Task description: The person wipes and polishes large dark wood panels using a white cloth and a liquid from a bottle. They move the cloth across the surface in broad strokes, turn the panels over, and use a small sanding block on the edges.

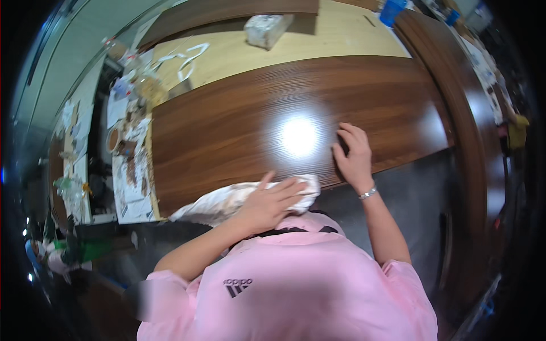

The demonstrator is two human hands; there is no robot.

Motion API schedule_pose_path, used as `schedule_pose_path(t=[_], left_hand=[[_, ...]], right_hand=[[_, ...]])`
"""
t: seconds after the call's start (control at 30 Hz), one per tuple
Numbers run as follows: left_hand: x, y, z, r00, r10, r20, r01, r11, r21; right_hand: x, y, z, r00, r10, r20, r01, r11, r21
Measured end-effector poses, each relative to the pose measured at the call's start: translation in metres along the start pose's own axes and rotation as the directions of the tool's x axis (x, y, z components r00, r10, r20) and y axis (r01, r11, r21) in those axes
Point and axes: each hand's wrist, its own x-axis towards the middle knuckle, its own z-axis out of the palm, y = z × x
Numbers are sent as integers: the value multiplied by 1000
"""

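Observation:
A wide dark-brown wood-grain board (227, 128) lies flat in front of me, with a bright light reflected near its middle. At its near edge, my left hand (272, 203) rests flat on a crumpled white cloth (219, 203), fingers stretched out and thumb apart. The cloth trails left along the edge and bears faint brownish stains. My right hand (354, 152) is over the board's near right part, fingers loosely bent and apart, holding nothing. The fingertips are at the board's surface; whether they press on it I cannot tell.
Beyond the board is a pale yellow worktop (335, 37) with a plastic-wrapped block (266, 30), white strips (196, 59) and another brown panel (227, 18). A long brown moulded piece (449, 79) runs down the right. Bottles, a brown-stained cup (112, 140) and stained paper crowd the left.

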Motion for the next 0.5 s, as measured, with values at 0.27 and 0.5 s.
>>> schedule_pose_path(t=[0.27, 0.5], left_hand=[[-4, -49, -32, 641, -765, -58, 210, 247, -946], [30, -51, -48, 661, -735, -149, 0, 199, -980]], right_hand=[[2, 1, -10, 956, 292, -11, -258, 859, 442], [2, 45, -27, 825, 505, 252, -217, -128, 968]])
